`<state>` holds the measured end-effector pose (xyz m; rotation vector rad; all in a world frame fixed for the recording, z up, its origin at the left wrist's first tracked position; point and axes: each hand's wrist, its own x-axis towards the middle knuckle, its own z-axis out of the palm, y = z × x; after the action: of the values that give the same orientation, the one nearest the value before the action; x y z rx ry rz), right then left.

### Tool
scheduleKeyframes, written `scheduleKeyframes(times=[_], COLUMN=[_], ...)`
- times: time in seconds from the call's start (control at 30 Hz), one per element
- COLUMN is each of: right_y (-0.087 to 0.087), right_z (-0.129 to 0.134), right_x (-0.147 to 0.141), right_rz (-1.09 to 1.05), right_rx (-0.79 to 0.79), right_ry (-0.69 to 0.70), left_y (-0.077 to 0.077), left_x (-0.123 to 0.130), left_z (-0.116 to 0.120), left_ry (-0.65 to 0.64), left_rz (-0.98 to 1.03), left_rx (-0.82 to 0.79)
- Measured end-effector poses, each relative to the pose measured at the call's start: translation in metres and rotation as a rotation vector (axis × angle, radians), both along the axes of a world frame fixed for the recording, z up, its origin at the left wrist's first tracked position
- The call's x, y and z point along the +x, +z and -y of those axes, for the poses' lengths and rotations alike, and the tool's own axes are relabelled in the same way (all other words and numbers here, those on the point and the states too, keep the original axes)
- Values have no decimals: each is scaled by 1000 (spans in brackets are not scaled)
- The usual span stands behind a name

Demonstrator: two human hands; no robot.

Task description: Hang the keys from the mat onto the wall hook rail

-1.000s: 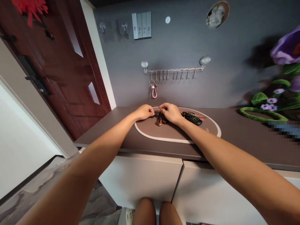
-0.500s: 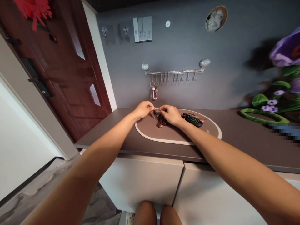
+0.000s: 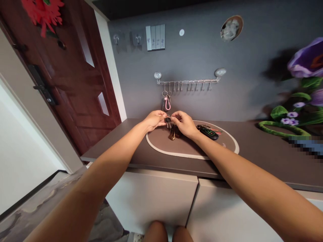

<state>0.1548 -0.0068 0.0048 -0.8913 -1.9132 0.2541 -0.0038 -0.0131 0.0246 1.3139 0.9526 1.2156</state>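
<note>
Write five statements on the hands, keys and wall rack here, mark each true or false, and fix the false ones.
1. The left hand and right hand meet at a small key bunch. True.
2. The black key fob lies left of both hands. False: the black key fob lies to the right of them.
3. A pink loop hangs near the left end of the hook rack. True.
4. The purple flower is beside the door. False: the purple flower is at the far right, the door at the left.
5. A pale-rimmed mat lies on the counter. True.
</note>
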Motion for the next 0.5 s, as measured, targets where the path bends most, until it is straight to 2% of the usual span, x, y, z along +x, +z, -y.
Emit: scheduleKeyframes(times=[0.27,0.5], right_y=[3,1], right_z=[6,1], right_x=[0,2], right_rz=[32,1], right_rx=[-6,4], right_ry=[4,1], left_y=[-3,-3], left_x=[2,4], left_z=[-1,1], left_ry=[-50,-52], left_rz=[28,-40], left_rx=[44,75])
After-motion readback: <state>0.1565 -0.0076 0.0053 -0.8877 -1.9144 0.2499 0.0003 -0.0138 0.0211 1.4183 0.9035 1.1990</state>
